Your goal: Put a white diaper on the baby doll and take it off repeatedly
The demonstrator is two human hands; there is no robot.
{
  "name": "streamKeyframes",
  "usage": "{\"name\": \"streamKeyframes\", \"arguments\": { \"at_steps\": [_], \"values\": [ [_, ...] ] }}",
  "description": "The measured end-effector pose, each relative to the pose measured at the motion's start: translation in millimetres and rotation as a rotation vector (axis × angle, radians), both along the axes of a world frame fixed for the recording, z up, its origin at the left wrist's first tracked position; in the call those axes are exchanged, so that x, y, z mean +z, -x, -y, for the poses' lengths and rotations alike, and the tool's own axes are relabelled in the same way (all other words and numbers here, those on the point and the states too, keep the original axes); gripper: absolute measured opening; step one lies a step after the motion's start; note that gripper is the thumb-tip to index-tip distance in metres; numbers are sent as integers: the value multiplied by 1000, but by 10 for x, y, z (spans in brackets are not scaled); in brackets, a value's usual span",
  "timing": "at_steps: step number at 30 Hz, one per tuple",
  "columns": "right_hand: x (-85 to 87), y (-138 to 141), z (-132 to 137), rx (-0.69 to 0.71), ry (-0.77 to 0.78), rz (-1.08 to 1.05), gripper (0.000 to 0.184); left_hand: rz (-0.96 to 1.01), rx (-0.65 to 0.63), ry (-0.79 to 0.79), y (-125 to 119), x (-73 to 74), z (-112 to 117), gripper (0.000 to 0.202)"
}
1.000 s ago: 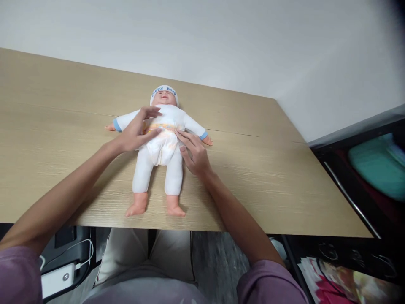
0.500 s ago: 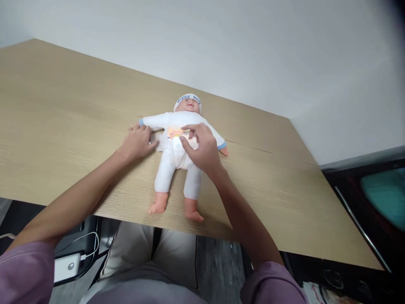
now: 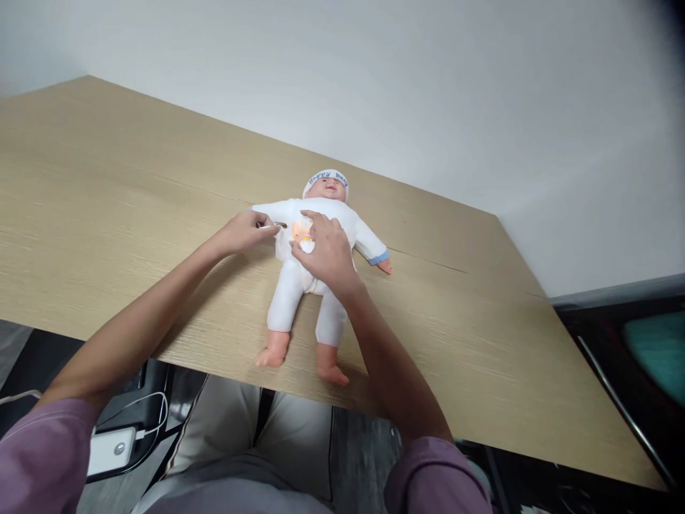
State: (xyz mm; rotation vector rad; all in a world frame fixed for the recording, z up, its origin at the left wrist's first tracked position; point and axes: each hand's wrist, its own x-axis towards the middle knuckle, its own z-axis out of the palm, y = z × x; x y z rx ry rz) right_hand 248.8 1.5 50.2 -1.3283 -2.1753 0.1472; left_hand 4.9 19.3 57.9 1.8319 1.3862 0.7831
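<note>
A baby doll (image 3: 327, 207) in a white suit and a lettered headband lies face up on the table, with its feet towards me. Round its hips is a white diaper (image 3: 301, 233) with an orange print on the front. My left hand (image 3: 249, 232) is at the diaper's side, on the left of the picture, thumb and forefinger pinched on its side tab (image 3: 281, 225). Across the diaper's front rests my right hand (image 3: 329, 250), thumb and fingers spread apart, covering part of the print.
The wooden table (image 3: 160, 185) stretches out on both sides of the doll, with a pale wall (image 3: 374, 86) behind it. Below the near edge, a white power bank (image 3: 112, 451) with a cable sits at the left. A dark-framed object (image 3: 621, 385) stands at the right.
My left hand has risen from the table beside the diaper and moved right, bringing the side tab inward. My right hand has shifted slightly left over the diaper's front.
</note>
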Motion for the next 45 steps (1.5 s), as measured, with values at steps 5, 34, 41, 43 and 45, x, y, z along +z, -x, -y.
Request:
{"name": "streamKeyframes", "arguments": {
  "at_steps": [5,34,41,43,45],
  "values": [
    [-2,23,8,0,13,-29,68,183,-26,63,-376,71,-42,44],
    [112,-95,19,-153,-25,-361,48,279,229,-301,-608,-390,13,25],
    [154,-377,872,34,18,-547,10,16,-93,-497,-664,23,970,19],
    [57,-490,1137,133,101,-499,4,-124,-297,-437,-637,-21,1109,22],
    [-74,-604,1301,172,156,-400,5,-213,-383,-397,-590,-115,1138,23]
  ]
}}
